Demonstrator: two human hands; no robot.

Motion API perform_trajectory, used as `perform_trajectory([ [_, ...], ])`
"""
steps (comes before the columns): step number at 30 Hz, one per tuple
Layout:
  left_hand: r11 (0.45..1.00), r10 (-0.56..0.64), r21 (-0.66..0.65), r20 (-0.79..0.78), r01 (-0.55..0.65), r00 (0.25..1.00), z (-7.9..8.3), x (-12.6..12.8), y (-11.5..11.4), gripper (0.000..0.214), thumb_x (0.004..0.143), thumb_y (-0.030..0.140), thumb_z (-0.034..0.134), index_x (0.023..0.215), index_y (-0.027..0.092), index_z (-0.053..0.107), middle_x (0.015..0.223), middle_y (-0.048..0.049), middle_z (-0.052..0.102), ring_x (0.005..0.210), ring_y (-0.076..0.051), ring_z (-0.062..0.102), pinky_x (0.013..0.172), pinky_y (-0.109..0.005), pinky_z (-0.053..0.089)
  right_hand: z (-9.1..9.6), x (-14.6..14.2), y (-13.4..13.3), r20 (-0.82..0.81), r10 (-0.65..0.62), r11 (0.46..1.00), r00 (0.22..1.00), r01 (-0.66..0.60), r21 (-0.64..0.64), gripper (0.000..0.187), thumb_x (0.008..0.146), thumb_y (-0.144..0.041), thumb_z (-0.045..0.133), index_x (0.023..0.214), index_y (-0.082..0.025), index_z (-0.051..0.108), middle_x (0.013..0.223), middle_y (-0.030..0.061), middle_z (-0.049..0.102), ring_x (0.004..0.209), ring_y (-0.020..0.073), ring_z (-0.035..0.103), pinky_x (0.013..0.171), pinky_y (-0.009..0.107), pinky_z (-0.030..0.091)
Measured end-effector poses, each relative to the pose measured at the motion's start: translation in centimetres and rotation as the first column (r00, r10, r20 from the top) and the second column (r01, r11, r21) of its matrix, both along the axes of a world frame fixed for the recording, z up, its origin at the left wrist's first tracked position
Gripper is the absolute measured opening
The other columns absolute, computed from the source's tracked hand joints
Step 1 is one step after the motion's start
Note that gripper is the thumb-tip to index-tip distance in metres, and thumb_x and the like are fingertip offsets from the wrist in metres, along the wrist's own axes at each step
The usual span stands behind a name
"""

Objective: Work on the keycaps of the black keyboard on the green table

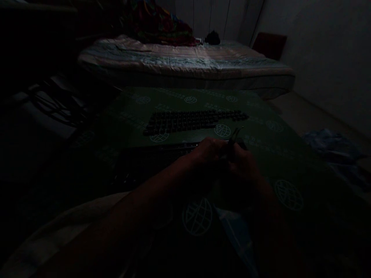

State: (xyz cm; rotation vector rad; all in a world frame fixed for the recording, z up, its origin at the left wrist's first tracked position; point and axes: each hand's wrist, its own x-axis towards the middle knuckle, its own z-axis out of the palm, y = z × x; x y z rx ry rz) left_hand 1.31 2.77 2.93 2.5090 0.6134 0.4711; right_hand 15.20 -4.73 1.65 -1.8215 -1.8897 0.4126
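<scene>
The room is very dark. My left hand (210, 154) and my right hand (245, 164) meet close together over a green mat (269, 135) printed with globe marks. Between them a thin metal tool (235, 136), perhaps tweezers or a wire puller, sticks up; which hand grips it I cannot tell. Rows of dark keycaps (191, 120) lie on the mat just beyond my hands. A dark keyboard body (150, 164) lies under and to the left of my left hand.
A low bed (185, 63) with a pale sheet stands behind the mat, with colourful cloth (162, 25) and a dark object (212, 38) on it. Blue cloth (333, 144) lies on the floor at right. Dark clutter (55, 104) sits at left.
</scene>
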Motion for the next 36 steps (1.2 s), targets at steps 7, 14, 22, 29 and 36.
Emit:
perform_trajectory([
  [7, 0.993, -0.094, -0.068, -0.003, 0.094, 0.996, -0.7, 0.1, 0.8, 0.023, 0.066, 0.013, 0.054, 0.088, 0.014, 0.063, 0.078, 0.0000, 0.064, 0.071, -0.014, 0.057, 0.061, -0.019, 0.040, 1.0, -0.6, -0.3, 0.117, -0.057, 0.991, 0.991, 0.070, -0.112, 0.040, 0.074, -0.025, 0.050, 0.112, -0.015, 0.053, 0.088, 0.0123, 0.067, 0.075, 0.0253, 0.063, 0.057, 0.028, 0.038],
  [14, 0.990, -0.128, -0.064, -0.025, 0.126, 0.991, -0.7, 0.1, 0.9, 0.024, 0.070, 0.014, 0.052, 0.092, 0.014, 0.061, 0.082, -0.0023, 0.065, 0.071, -0.013, 0.058, 0.060, -0.020, 0.040, 1.3, -1.0, -0.4, 0.257, -0.092, 0.981, 0.962, 0.132, -0.143, 0.040, 0.077, -0.028, 0.048, 0.114, -0.015, 0.053, 0.082, 0.0124, 0.068, 0.068, 0.0245, 0.063, 0.053, 0.028, 0.034],
  [22, 0.990, -0.135, -0.043, -0.113, 0.131, 0.984, -1.2, 0.2, 1.2, 0.018, 0.072, 0.018, 0.053, 0.087, 0.014, 0.062, 0.078, -0.0024, 0.064, 0.067, -0.012, 0.057, 0.059, -0.019, 0.040, 1.2, -1.4, -0.3, 0.331, -0.104, 0.962, 0.938, 0.180, -0.207, 0.036, 0.080, -0.034, 0.046, 0.110, -0.017, 0.056, 0.081, 0.0133, 0.068, 0.068, 0.0261, 0.064, 0.051, 0.029, 0.035],
  [29, 0.994, -0.086, -0.073, -0.090, 0.080, 0.992, -1.4, 0.0, 0.9, 0.015, 0.071, 0.017, 0.054, 0.082, 0.016, 0.064, 0.077, -0.0009, 0.066, 0.067, -0.012, 0.059, 0.057, -0.017, 0.039, 1.0, -0.3, -0.5, 0.091, -0.017, 0.988, 0.996, 0.031, -0.153, 0.026, 0.076, -0.030, 0.052, 0.098, -0.020, 0.062, 0.083, 0.0087, 0.069, 0.075, 0.0234, 0.064, 0.056, 0.026, 0.041],
  [36, 0.998, -0.051, -0.032, -0.112, 0.048, 0.992, -1.6, 0.3, 0.8, 0.018, 0.071, 0.020, 0.055, 0.084, 0.017, 0.066, 0.075, -0.0011, 0.065, 0.064, -0.012, 0.058, 0.054, -0.019, 0.037, 1.1, 1.3, -0.9, -0.327, -0.015, 0.999, 0.945, 0.004, -0.035, 0.027, 0.066, -0.036, 0.065, 0.085, -0.016, 0.062, 0.080, 0.0055, 0.067, 0.069, 0.0205, 0.062, 0.056, 0.027, 0.046],
])
